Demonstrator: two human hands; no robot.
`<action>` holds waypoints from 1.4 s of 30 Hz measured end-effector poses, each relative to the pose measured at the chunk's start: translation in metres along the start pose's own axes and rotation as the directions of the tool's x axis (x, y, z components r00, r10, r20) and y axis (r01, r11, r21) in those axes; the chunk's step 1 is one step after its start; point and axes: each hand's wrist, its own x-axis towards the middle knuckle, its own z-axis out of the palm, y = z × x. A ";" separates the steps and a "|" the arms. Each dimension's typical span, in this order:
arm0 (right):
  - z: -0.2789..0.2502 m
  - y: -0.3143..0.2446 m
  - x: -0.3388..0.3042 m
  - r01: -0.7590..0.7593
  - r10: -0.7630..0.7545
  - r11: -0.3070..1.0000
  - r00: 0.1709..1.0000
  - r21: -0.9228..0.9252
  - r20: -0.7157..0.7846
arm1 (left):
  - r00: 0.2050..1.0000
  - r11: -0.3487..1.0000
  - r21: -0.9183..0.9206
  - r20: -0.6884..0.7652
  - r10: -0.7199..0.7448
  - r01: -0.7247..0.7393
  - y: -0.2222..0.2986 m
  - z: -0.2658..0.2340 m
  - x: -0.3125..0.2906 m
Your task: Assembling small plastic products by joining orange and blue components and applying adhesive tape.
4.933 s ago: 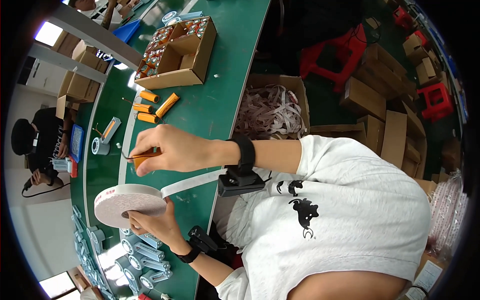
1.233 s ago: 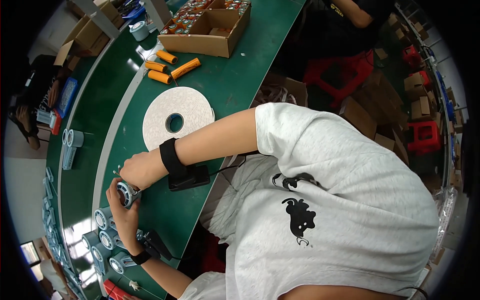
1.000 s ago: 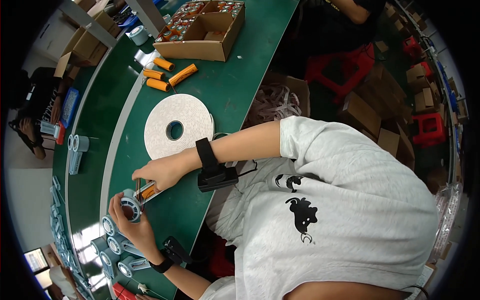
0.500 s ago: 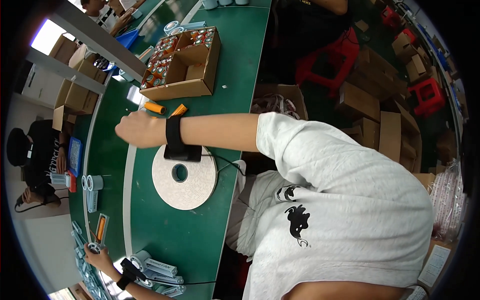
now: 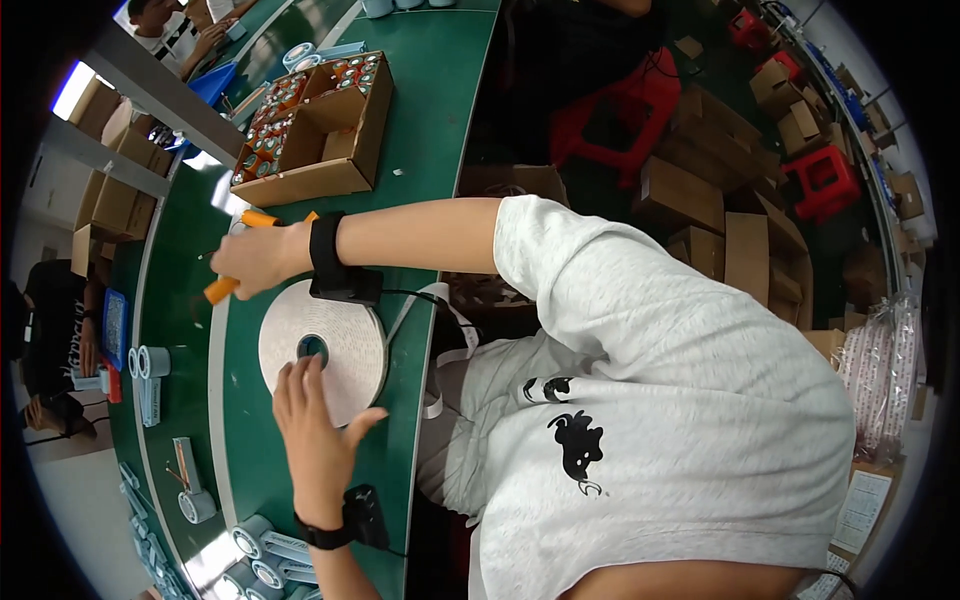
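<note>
While the right hand point(image 5: 258, 262) hangs over the far edge of the bench, its fingers are closed around an orange cell point(image 5: 221, 290), one end of which pokes out below the knuckles. The white tape roll point(image 5: 352, 345) lies flat on the green bench point(image 5: 250, 430), between that pale-trimmed far edge and the near edge by the person's lap. Over the roll is the left hand point(image 5: 315, 430), back upward, fingers spread and holding nothing, the thumb stuck out toward the near edge. Its fingertips reach as far as the roll's dark core; from where I stand I can't tell whether they touch it. A loose tape end point(image 5: 410, 302) runs from the roll to the near edge.

Just past the right hand, two more orange cells point(image 5: 260, 219) lie partly hidden by hand and wrist. Farther toward the bench's right end sits an open cardboard box point(image 5: 310, 187), with upright cells packed in some compartments. Toward the left end, close to the far edge, pale blue housings point(image 5: 275, 548) with round heads are bunched together. Beyond that edge lies one housing with an open handle point(image 5: 190, 490). Across the way, a co-worker in dark clothes point(image 5: 60, 330) is near a blue tray point(image 5: 115, 325).
</note>
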 end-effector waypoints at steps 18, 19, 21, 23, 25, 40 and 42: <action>-0.022 -0.088 -0.182 -0.358 0.242 0.381 0.928 0.852 0.282 | 0.678 0.737 -0.201 -0.293 -0.674 0.645 -0.002 0.026 -0.034; -0.023 -0.092 -0.180 -0.371 0.205 0.314 0.925 0.874 0.319 | 0.574 0.673 -0.251 -0.368 -0.731 0.696 -0.005 0.023 -0.042; -0.026 -0.093 -0.177 -0.386 0.181 0.356 0.922 0.851 0.342 | 0.563 0.694 -0.241 -0.435 -0.703 0.679 -0.009 0.018 -0.056; -0.025 -0.093 -0.172 -0.420 0.152 0.449 0.906 0.788 0.396 | 0.537 0.736 -0.228 -0.553 -0.637 0.638 -0.010 0.016 -0.066; -0.025 -0.091 -0.164 -0.416 0.164 0.346 0.909 0.841 0.382 | 0.517 0.733 -0.241 -0.573 -0.637 0.636 -0.007 0.017 -0.073; -0.011 -0.104 -0.105 -0.446 0.102 0.011 0.891 0.895 0.443 | 0.546 0.705 -0.189 -0.508 -0.666 0.683 0.004 0.049 -0.089; -0.010 -0.117 -0.103 -0.362 0.155 0.172 0.928 0.916 0.338 | 0.551 0.729 -0.201 -0.534 -0.641 0.654 0.002 0.050 -0.090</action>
